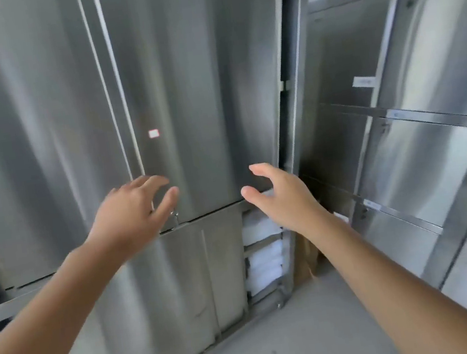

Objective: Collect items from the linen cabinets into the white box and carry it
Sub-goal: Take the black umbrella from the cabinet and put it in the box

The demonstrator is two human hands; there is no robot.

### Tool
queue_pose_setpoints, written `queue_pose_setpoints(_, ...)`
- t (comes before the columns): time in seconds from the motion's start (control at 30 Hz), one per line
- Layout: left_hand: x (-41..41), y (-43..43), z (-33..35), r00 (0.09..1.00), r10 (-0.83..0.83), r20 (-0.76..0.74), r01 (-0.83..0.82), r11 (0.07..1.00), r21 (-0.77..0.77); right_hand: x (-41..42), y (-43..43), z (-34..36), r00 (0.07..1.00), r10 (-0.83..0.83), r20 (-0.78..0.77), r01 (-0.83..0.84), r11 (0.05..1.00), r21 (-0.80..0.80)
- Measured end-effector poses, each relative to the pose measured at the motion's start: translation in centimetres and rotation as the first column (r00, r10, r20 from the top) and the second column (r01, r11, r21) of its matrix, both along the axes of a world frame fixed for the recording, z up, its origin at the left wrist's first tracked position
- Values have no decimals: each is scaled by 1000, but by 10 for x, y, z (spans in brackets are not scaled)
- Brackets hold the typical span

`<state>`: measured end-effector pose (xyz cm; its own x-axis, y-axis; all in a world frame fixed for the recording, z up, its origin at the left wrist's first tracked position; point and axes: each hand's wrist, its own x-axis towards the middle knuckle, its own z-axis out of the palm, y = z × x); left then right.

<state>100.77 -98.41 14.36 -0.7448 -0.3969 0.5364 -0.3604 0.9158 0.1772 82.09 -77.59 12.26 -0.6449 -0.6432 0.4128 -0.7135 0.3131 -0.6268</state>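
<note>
A tall stainless steel linen cabinet (202, 91) fills the middle of the view. Its upper sliding door leaves a dark gap (291, 72) at the right edge. Below, the lower compartment stands partly open and shows stacked white folded linens (264, 256) on shelves. My left hand (132, 212) is raised in front of the upper door near its lower latch (174, 216), fingers spread, holding nothing. My right hand (277, 197) hovers near the door's lower right corner, fingers apart and empty. The white box is not in view.
A second steel cabinet (417, 127) with several labelled doors stands at the right, set at an angle. A brown cardboard-like object (308, 256) sits in the corner between the two cabinets. Grey floor (293, 336) lies below.
</note>
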Motion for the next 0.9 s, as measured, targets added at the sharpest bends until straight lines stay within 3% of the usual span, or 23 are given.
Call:
queue_pose_setpoints(0.17,-99,100,6,929,-367,-42,368,930,24,-20,143,-1,947,-321,10,321,947,20)
queue_pose_setpoints(0.37,-171,212,10,807,-589,-49,591,806,42,-35,265,14,819,-574,6,574,819,-20)
queue_pose_setpoints(0.5,-196,261,10,754,-655,-45,657,752,49,-43,305,19,786,-618,4,618,784,-61)
queue_pose_setpoints(0.9,-237,336,-2,714,-699,41,699,715,-9,-67,384,4,728,-685,23,682,721,-124)
